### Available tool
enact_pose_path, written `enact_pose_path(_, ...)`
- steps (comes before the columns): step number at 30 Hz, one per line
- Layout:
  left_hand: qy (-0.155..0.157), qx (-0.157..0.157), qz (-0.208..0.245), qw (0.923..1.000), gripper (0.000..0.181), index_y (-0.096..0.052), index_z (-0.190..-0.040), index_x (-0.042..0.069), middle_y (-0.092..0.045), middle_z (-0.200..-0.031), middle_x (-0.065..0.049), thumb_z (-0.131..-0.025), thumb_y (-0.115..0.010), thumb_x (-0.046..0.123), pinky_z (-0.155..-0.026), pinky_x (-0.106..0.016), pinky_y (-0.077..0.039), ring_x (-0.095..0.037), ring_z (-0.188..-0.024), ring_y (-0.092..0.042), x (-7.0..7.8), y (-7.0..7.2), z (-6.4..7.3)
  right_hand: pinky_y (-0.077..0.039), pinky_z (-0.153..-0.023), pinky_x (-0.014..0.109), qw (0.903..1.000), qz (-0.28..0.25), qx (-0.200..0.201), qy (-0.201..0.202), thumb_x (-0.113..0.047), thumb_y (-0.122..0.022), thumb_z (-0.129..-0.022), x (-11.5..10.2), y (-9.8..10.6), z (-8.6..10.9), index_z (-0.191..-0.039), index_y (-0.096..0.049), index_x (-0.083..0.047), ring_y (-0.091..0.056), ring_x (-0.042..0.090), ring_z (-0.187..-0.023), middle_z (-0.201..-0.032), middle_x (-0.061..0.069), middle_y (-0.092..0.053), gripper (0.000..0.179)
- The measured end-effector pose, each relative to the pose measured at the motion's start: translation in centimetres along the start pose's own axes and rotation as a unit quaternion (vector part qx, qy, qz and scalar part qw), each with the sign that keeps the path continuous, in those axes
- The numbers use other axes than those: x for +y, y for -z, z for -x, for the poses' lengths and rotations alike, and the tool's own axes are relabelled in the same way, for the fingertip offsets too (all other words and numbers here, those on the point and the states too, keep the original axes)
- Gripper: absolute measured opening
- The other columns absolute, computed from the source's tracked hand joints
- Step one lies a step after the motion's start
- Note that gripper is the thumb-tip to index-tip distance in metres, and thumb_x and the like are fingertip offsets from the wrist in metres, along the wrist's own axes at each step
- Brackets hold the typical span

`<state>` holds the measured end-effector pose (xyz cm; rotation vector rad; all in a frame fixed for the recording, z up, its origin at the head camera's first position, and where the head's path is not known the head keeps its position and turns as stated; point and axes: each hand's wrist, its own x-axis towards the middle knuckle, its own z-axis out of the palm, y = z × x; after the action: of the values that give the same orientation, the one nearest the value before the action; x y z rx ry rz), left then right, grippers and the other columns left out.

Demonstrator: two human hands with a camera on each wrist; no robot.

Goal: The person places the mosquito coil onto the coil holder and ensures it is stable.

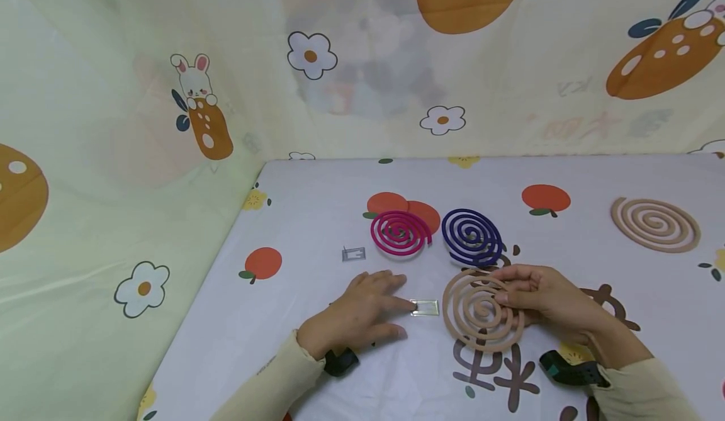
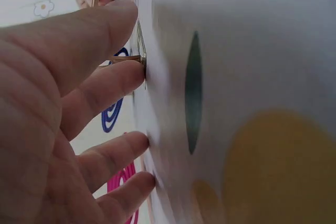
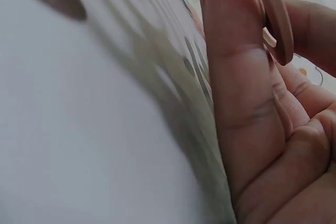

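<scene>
From where I stand, the person's right hand (image 1: 540, 298) pinches a tan coil (image 1: 484, 308) by its edge; the gripped side is off the worktop (image 1: 317, 219), throwing a ringed shadow. The left hand (image 1: 362, 311) grasps nothing: its fingers are spread, palm down, the index fingertip touching a small metal stand (image 1: 425, 308) just beside that coil. Beyond the hands a pink coil (image 1: 399, 233) and a blue coil (image 1: 471, 236) lie near each other. Another stand (image 1: 354, 254) sits near the pink one, and a second tan coil (image 1: 656, 221) lies well apart, off to the person's right.
</scene>
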<state>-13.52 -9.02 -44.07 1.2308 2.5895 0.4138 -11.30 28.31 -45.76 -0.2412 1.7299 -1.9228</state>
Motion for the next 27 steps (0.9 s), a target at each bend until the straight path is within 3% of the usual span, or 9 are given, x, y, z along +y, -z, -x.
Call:
enact_pose_path(9, -0.012, -0.023, -0.014, 0.9996, 0.052, -0.059, -0.149, 0.037, -0.031, -0.17, -0.005, -0.099, -0.066, 0.052, -0.122, -0.065, -0.02, -0.031, -0.159, -0.022, 0.5, -0.2, -0.2, -0.063, -0.071, 0.034, 0.999, -0.031, -0.03, 0.009, 0.001, -0.059, -0.104, 0.3, -1.1, -1.0, -0.135, -0.059, -0.004, -0.074, 0.015, -0.084, -0.105, 0.01, -0.077, 0.031)
enact_pose_path(15, -0.028, -0.028, -0.028, 0.9988, 0.056, -0.056, -0.151, 0.038, -0.027, -0.172, -0.006, -0.099, -0.064, 0.058, -0.122, -0.068, -0.019, -0.034, -0.159, -0.02, 0.9, -0.5, -0.6, -0.063, -0.073, 0.034, 0.9982, -0.047, -0.036, 0.001, 0.001, -0.06, -0.103, 0.3, -1.8, -1.5, -0.137, -0.055, -0.001, -0.074, 0.016, -0.085, -0.106, 0.01, -0.076, 0.034)
enact_pose_path(27, -0.022, -0.069, -0.045, 0.9964, 0.069, -0.043, -0.158, 0.042, -0.015, -0.175, -0.006, -0.096, -0.062, 0.066, -0.122, -0.069, -0.015, -0.037, -0.161, -0.01, 1.9, -0.9, -1.0, -0.064, -0.074, 0.035, 0.9975, -0.058, -0.038, 0.015, 0.003, -0.061, -0.102, 0.3, -2.6, -1.9, -0.138, -0.051, -0.001, -0.073, 0.018, -0.086, -0.102, 0.009, -0.073, 0.038)
